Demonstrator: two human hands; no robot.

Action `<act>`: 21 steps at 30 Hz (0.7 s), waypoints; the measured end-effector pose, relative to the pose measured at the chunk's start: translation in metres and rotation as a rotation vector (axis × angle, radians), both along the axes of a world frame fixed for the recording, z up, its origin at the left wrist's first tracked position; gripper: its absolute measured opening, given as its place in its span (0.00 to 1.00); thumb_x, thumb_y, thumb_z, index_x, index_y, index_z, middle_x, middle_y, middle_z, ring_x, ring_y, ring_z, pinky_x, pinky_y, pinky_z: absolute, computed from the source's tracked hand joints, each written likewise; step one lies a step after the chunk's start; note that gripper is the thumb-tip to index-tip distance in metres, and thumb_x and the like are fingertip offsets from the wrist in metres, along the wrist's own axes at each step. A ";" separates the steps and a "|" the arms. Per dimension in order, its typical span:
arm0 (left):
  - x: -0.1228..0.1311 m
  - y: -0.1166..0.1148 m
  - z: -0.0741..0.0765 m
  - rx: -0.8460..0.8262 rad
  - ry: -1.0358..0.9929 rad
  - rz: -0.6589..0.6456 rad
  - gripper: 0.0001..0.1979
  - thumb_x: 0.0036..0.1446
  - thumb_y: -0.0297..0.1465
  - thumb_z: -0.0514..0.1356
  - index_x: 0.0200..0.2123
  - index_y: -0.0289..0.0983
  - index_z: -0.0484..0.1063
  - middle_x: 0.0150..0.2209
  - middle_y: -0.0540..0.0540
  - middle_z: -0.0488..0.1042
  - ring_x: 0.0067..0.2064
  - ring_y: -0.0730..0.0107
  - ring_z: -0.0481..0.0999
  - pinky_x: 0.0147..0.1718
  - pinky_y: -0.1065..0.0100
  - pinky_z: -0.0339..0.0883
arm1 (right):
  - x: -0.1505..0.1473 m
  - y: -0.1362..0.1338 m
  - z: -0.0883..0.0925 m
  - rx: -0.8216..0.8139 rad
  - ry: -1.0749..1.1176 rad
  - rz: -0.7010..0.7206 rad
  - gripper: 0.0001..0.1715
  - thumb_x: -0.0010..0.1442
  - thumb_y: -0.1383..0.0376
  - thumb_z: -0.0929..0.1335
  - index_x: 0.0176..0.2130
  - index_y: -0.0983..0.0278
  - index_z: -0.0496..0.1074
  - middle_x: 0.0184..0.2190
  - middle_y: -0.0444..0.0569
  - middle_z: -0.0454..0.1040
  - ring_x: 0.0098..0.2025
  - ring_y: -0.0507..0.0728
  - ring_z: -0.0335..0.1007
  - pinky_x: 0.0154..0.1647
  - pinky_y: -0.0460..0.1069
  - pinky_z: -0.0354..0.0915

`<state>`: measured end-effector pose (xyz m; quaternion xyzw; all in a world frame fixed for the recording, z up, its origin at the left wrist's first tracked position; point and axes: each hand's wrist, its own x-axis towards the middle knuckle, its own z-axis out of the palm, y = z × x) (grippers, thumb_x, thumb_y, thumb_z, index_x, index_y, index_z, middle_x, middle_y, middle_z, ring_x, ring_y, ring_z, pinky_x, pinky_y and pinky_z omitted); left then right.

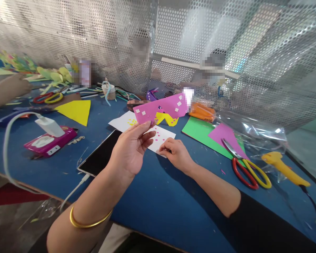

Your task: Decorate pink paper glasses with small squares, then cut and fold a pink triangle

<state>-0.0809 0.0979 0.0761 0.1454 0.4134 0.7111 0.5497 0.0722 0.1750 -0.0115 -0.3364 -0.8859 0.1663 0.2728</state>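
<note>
Left hand pinches pink strip

Blue table beneath both hands. White sheet under the right hand, fingertips nearly meeting; whether they hold anything, I cannot tell. Strip between left thumb and fingers, others curled. Pink squares beside right fingertips.

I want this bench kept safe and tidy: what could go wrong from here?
The right hand could scatter the tiny pink squares on the white paper sheet. The left hand might crease the flat pink cutout dotted with white squares by pinching it. If hot, the yellow pistol-shaped glue gun might melt the clear, crinkled plastic film beside it.
</note>
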 end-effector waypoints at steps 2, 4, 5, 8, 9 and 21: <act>0.000 0.000 0.000 0.000 0.002 0.002 0.04 0.51 0.24 0.66 0.33 0.34 0.79 0.38 0.47 0.81 0.27 0.80 0.76 0.23 0.80 0.68 | 0.000 0.000 0.001 -0.001 -0.010 0.015 0.05 0.58 0.71 0.71 0.31 0.62 0.74 0.31 0.43 0.74 0.35 0.52 0.69 0.45 0.52 0.57; 0.000 0.000 0.001 0.003 0.007 -0.002 0.04 0.51 0.24 0.66 0.33 0.34 0.79 0.38 0.47 0.81 0.27 0.81 0.76 0.22 0.80 0.68 | 0.000 0.000 0.001 0.001 -0.021 0.028 0.05 0.58 0.72 0.71 0.31 0.62 0.73 0.31 0.43 0.75 0.36 0.52 0.70 0.45 0.51 0.57; 0.000 0.000 0.000 0.004 0.010 -0.005 0.04 0.51 0.24 0.66 0.33 0.34 0.79 0.38 0.47 0.81 0.27 0.81 0.76 0.22 0.80 0.68 | 0.000 0.000 0.001 0.004 -0.025 0.033 0.05 0.58 0.72 0.71 0.30 0.63 0.73 0.32 0.44 0.74 0.36 0.52 0.70 0.45 0.52 0.57; 0.000 0.000 -0.001 0.009 0.018 -0.012 0.05 0.50 0.25 0.67 0.33 0.35 0.79 0.38 0.48 0.81 0.27 0.81 0.76 0.23 0.80 0.68 | 0.000 0.000 0.000 0.017 -0.027 0.036 0.05 0.59 0.72 0.70 0.32 0.63 0.73 0.33 0.44 0.74 0.37 0.53 0.69 0.45 0.52 0.57; 0.000 0.000 -0.001 0.010 0.020 -0.011 0.05 0.50 0.25 0.67 0.33 0.35 0.79 0.38 0.48 0.81 0.27 0.81 0.76 0.23 0.80 0.69 | 0.000 0.000 0.000 0.020 -0.024 0.034 0.04 0.59 0.71 0.69 0.32 0.62 0.73 0.33 0.44 0.74 0.37 0.53 0.69 0.46 0.52 0.57; -0.001 0.001 0.000 0.000 0.009 0.003 0.04 0.51 0.24 0.66 0.33 0.34 0.79 0.36 0.48 0.81 0.27 0.81 0.76 0.22 0.81 0.69 | 0.003 0.005 -0.006 -0.106 0.122 0.015 0.07 0.60 0.72 0.68 0.30 0.62 0.72 0.31 0.44 0.72 0.35 0.52 0.69 0.40 0.49 0.63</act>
